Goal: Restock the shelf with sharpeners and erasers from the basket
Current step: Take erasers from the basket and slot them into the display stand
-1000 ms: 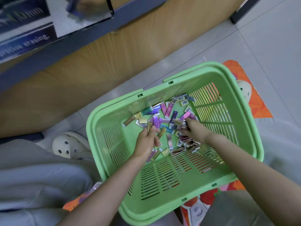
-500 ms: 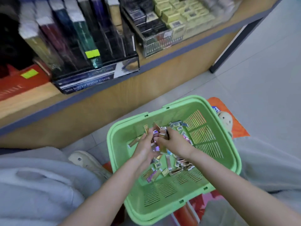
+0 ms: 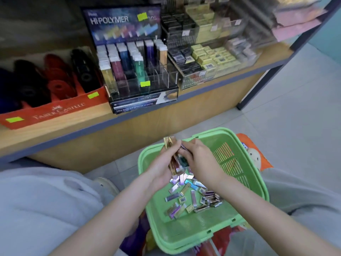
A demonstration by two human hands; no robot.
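Left grip [image 3: 162, 168] and right grip [image 3: 201, 161] meet, fingers curled.

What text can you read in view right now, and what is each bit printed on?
"HI-POLYMER": header card of the eraser display.
"FABER-CASTELL": front of the red tray.
"Slim body for precise erasing.": display's base strip.
Too blurred: yellow price stickers, barcodes on boxed erasers, slim erasers in the green basket.

Blurred stock [image 3: 295, 19] at right end of shelf [image 3: 73, 124]; red box [image 3: 55, 111] beyond left edge.
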